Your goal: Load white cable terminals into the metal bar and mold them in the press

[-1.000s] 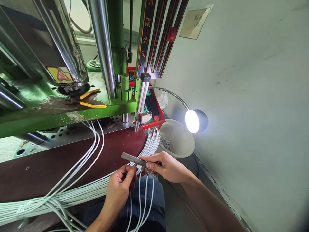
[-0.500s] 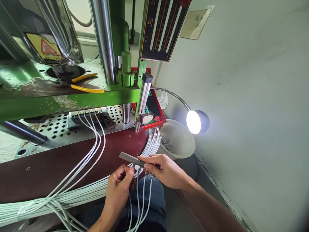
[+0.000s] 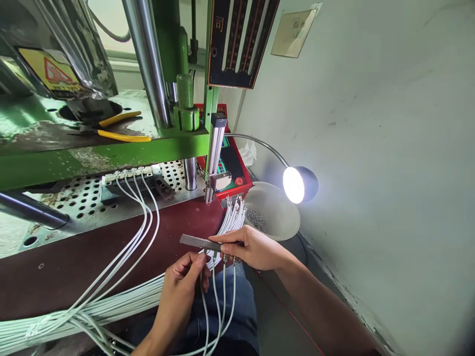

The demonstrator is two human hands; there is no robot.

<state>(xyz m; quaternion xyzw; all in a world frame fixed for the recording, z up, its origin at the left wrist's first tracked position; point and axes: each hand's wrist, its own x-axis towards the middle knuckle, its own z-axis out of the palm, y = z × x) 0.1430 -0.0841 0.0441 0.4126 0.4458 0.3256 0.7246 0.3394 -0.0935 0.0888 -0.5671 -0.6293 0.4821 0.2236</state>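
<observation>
My right hand (image 3: pixel 252 249) is closed on a flat grey metal bar (image 3: pixel 196 242) held level over my lap, with several white cables (image 3: pixel 222 291) hanging from its underside. My left hand (image 3: pixel 181 287) is just below the bar, its fingers pinched round one of those cables near its metal tip. A bundle of white cables (image 3: pixel 111 304) runs from the lower left across the dark red bench. More cable ends (image 3: pixel 234 210) fan up behind my right hand.
A green press (image 3: pixel 111 153) fills the left, with several cables plugged into a mould block (image 3: pixel 126 180) on its perforated plate. Yellow-handled pliers (image 3: pixel 118 127) lie on top. A lit gooseneck lamp (image 3: pixel 297 184) and a white bowl (image 3: pixel 278 217) sit against the wall at right.
The press's upper part has risen, uncovering the perforated plate and mould block. My left hand has shifted along the hanging cables under the bar; my right hand keeps the bar.
</observation>
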